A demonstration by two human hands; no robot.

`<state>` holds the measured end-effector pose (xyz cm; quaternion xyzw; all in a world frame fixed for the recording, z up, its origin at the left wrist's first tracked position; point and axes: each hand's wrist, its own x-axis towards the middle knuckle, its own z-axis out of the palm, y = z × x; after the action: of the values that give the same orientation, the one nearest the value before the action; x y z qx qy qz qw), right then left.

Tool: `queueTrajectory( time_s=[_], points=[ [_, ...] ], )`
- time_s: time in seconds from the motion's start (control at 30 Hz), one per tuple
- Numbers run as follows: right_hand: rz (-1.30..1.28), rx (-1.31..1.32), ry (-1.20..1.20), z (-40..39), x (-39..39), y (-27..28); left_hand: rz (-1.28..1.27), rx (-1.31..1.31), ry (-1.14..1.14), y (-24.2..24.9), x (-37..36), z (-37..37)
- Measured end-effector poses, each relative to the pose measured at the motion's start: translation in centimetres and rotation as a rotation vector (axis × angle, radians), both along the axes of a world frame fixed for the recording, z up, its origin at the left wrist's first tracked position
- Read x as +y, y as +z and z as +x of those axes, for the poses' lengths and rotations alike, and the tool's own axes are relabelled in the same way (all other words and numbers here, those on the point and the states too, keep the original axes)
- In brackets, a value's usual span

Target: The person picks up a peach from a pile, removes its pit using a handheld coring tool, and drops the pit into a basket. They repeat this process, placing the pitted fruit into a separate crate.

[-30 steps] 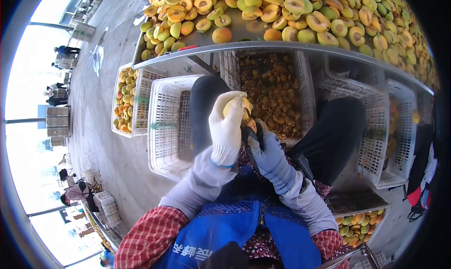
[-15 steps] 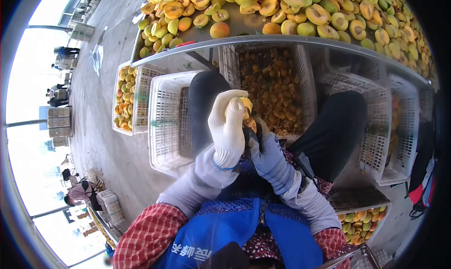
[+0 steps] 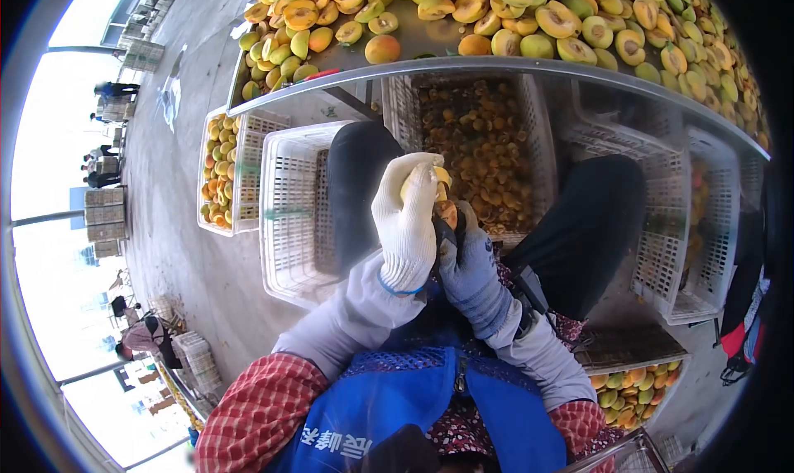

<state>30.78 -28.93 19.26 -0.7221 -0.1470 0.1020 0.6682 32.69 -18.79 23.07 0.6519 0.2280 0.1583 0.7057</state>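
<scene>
My left hand (image 3: 405, 217), in a white knit glove, is closed around a yellow fruit (image 3: 441, 177) held above my lap. My right hand (image 3: 469, 266), in a blue-grey glove, grips a small dark-handled knife (image 3: 445, 235) whose tip is pressed into the fruit's flesh (image 3: 447, 212). The two hands touch each other over the gap between my knees. Most of the fruit is hidden by the white glove.
A metal table (image 3: 463, 66) piled with halved and whole yellow-green fruit (image 3: 529, 18) runs across the top. Under it stand white plastic crates: one holds pits (image 3: 484, 150), one is empty (image 3: 294, 208), one holds fruit (image 3: 222, 171). Another fruit crate (image 3: 633, 386) sits at lower right. People stand far left.
The hands and fruit have lifted slightly. The right hand has kept working the knife at the fruit; the grip is unchanged.
</scene>
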Motion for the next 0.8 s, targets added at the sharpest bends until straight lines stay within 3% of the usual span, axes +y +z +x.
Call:
queueTrajectory(
  time_s=[0.27, 0.37, 0.47, 0.63, 0.67, 0.77, 0.8],
  points=[
    [0.006, 0.05, 0.111, -0.4, -0.6, -1.1, 0.128, 0.136, -0.227, 0.8, 1.5, 0.5],
    [0.044, -0.024, 0.078, -1.3, 0.0, -4.8, 0.092, 0.229, -0.386, 1.6, 2.2, 1.5],
    [0.406, 0.541, 0.135, -1.5, -0.6, -2.8, 0.107, 0.237, -0.479, 1.7, 2.5, 2.0],
    [0.86, 1.166, 0.411, 0.2, -1.8, -0.9, 0.224, 0.019, -0.528, 0.7, 2.4, 2.0],
    [0.98, 1.291, 0.511, 0.8, -2.3, -0.5, 0.18, 0.029, -0.549, 0.5, 2.6, 2.2],
    [1.058, 1.505, 0.359, 0.7, -1.3, 1.8, -0.06, 0.073, -0.615, -0.5, 3.1, 2.1],
    [1.207, 1.521, 0.464, 0.5, -1.2, 1.1, -0.15, 0.078, -0.593, -0.8, 2.9, 1.9]
  ],
)
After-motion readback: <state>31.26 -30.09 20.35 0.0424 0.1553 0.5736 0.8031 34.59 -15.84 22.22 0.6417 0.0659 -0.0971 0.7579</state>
